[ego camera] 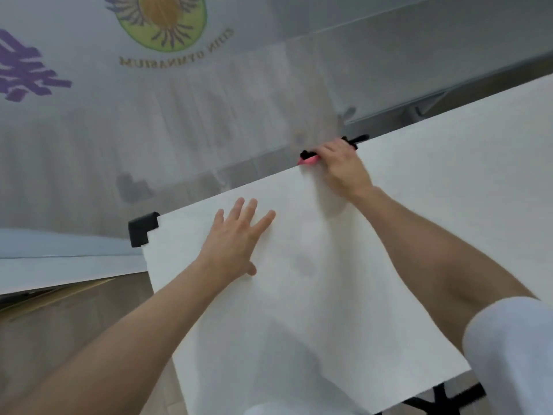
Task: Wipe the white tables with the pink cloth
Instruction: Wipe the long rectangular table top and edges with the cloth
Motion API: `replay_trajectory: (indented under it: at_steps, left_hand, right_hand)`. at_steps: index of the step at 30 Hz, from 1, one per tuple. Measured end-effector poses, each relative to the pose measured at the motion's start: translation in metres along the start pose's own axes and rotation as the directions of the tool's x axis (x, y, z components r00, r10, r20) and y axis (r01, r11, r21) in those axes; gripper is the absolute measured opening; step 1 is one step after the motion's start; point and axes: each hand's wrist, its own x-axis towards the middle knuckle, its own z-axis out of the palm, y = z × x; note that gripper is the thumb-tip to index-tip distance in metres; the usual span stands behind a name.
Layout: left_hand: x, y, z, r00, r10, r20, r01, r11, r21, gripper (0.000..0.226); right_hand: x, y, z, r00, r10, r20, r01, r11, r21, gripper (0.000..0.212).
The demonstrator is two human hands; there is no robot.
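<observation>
Your right hand (pixel 341 166) reaches to the far edge of the white table (pixel 299 310), fingers curled over the pink cloth (pixel 308 160), which peeks out just left of your fingertips, probably so you can wipe along that edge. Your left hand (pixel 236 238) lies flat with fingers spread, nearer you and to the left, seemingly bracing the tabletop. A black corner cap (pixel 143 229) sits left of that hand. A second white table (pixel 463 175) adjoins to the right of your right hand.

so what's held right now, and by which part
The right hand grips the pink cloth, most of it hidden underneath; the left hand holds nothing.
</observation>
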Motion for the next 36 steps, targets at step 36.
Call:
replay_trajectory:
  at_steps: [36]
  left_hand:
    - [0.082,0.05,-0.027,1.0,-0.02,0.012,0.019,0.996,0.083,0.167]
  right_hand:
    - [0.004,0.128,-0.037,0.918,0.349,-0.19,-0.344,0.937,0.059,0.035]
